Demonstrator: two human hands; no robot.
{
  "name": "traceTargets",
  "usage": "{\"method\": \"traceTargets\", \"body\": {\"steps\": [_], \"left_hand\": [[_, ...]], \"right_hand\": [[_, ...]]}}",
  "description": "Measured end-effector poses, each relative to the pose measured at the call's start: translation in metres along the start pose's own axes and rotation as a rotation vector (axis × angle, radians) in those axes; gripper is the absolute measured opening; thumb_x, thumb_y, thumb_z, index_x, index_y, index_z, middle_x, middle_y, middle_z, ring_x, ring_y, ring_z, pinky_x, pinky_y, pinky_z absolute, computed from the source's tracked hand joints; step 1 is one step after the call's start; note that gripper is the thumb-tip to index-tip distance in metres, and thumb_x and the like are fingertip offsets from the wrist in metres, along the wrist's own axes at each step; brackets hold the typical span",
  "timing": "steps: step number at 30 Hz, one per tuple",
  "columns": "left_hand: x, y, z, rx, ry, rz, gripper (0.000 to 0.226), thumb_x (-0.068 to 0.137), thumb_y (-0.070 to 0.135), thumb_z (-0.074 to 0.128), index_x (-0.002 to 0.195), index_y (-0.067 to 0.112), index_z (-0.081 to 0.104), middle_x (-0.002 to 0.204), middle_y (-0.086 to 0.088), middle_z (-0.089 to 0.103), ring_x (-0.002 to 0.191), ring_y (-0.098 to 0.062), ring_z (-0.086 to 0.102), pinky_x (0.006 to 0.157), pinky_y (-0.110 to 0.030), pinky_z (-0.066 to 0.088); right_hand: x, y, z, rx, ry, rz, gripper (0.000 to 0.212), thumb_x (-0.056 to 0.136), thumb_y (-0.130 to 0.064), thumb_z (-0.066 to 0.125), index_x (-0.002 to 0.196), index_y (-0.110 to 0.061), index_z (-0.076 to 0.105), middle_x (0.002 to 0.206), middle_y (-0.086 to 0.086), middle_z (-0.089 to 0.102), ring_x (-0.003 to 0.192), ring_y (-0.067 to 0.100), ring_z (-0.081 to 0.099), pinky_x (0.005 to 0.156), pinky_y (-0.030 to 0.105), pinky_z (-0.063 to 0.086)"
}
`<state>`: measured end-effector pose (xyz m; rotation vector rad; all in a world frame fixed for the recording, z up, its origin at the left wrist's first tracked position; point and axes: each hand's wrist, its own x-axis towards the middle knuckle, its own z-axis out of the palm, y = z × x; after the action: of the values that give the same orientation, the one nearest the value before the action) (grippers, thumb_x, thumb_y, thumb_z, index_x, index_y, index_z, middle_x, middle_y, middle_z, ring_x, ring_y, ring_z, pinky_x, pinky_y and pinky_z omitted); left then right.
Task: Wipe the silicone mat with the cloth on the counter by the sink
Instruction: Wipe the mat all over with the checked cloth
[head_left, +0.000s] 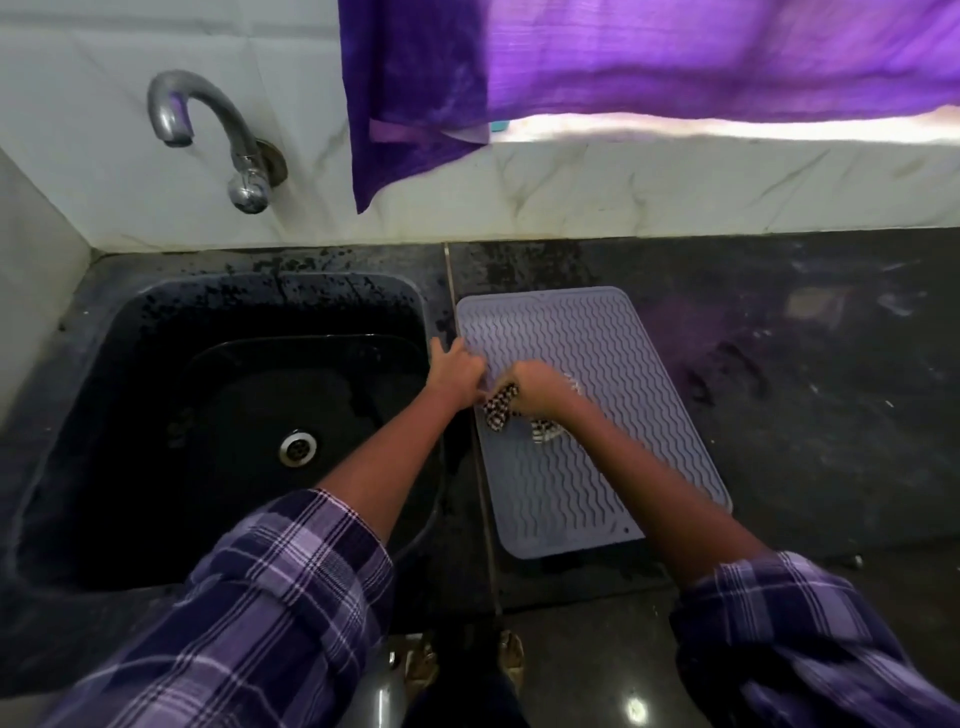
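A grey silicone mat with wavy ridges lies flat on the dark counter, just right of the sink. My right hand is closed on a bunched black-and-white patterned cloth and presses it onto the mat's left half. A bit of the cloth shows under my right wrist. My left hand rests at the mat's left edge with its fingers spread on the rim, beside the right hand.
A black sink with a metal drain lies left of the mat. A chrome tap sticks out of the white tiled wall. A purple curtain hangs above. Dark counter stretches to the right.
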<state>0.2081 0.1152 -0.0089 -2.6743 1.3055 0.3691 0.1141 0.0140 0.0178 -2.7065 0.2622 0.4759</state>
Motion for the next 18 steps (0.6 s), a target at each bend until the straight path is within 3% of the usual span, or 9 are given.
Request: {"method": "traceTargets", "body": {"steps": [3,5,8,14,18], "left_hand": [[-0.007,0.002,0.004,-0.065,-0.048,-0.035,0.040,0.091,0.038,0.057,0.126,0.019,0.055,0.132,-0.008,0.053,0.133,-0.026,0.034,0.112,-0.056,0.019],[-0.011,0.000,0.009,-0.074,-0.073,-0.033,0.047,0.092,0.041,0.056,0.133,0.019,0.049,0.135,-0.008,0.051,0.134,-0.027,0.033,0.111,-0.058,0.019],[-0.010,-0.002,0.010,-0.058,-0.093,-0.032,0.055,0.091,0.043,0.056,0.140,0.020,0.043,0.137,-0.007,0.050,0.135,-0.028,0.032,0.111,-0.060,0.018],[-0.003,0.003,0.015,0.001,-0.114,-0.085,0.063,0.092,0.044,0.054,0.146,0.018,0.034,0.138,-0.008,0.051,0.135,-0.028,0.031,0.111,-0.057,0.018],[-0.002,0.006,0.015,0.043,-0.111,-0.093,0.064,0.092,0.045,0.053,0.146,0.017,0.034,0.136,-0.008,0.052,0.134,-0.028,0.032,0.111,-0.057,0.017]], "right_hand": [[-0.003,0.003,0.016,-0.035,0.038,0.004,0.029,0.088,-0.010,0.055,0.112,-0.012,0.071,0.115,0.013,0.071,0.102,0.029,0.066,0.091,0.036,0.050],[-0.007,0.008,0.019,-0.003,0.037,0.006,0.031,0.085,-0.006,0.057,0.112,-0.013,0.071,0.116,0.010,0.072,0.101,0.026,0.066,0.091,0.032,0.049],[-0.013,0.008,0.019,-0.031,-0.058,0.008,0.039,0.078,0.002,0.058,0.111,-0.015,0.072,0.114,0.008,0.072,0.091,0.021,0.064,0.072,0.018,0.041],[-0.034,-0.001,0.022,-0.018,-0.302,-0.010,0.038,0.076,0.000,0.065,0.111,-0.014,0.072,0.112,0.007,0.073,0.101,0.022,0.065,0.086,0.027,0.050],[-0.068,-0.006,0.037,-0.008,-0.358,-0.071,0.037,0.077,0.000,0.062,0.111,-0.010,0.071,0.114,0.010,0.072,0.105,0.025,0.065,0.092,0.033,0.052]]}}
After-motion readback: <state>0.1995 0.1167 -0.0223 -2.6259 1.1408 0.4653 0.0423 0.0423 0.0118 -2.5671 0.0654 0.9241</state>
